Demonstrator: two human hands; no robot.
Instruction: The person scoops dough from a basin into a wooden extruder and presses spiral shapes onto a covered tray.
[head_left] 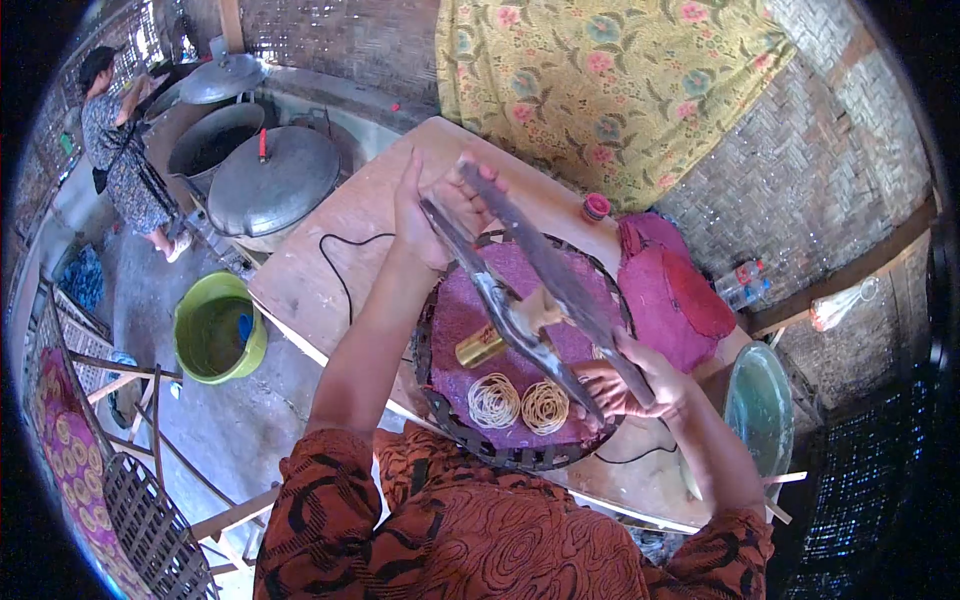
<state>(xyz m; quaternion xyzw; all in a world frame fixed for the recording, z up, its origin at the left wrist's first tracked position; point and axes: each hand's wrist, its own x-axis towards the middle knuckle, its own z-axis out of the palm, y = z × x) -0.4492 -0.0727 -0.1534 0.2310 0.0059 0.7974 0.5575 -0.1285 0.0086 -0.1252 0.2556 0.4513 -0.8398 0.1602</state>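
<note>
A dark wooden hand press, made of two long bars (545, 255), spans between my hands above a round woven tray (425, 375). My left hand (432, 215) holds the far ends of both bars, its thumb raised. Around the near ends, my right hand (645, 385) has its fingers curled. A tan lump (540, 308), apparently dough, sits between the bars at mid-length. Below the lower bar shows a gold metal cylinder (480, 346); whether it joins the press I cannot tell. Two noodle-like coils (494, 401) lie side by side on the tray's purple cloth (455, 300).
The tray rests on a wooden table (330, 230), with a pink-lidded jar (596, 207) and pink cloth (670, 290) behind. A green tub (220, 330) stands left; a water-filled basin (760, 400) is right. Large pots (275, 185) and another person (125, 150) are at far left.
</note>
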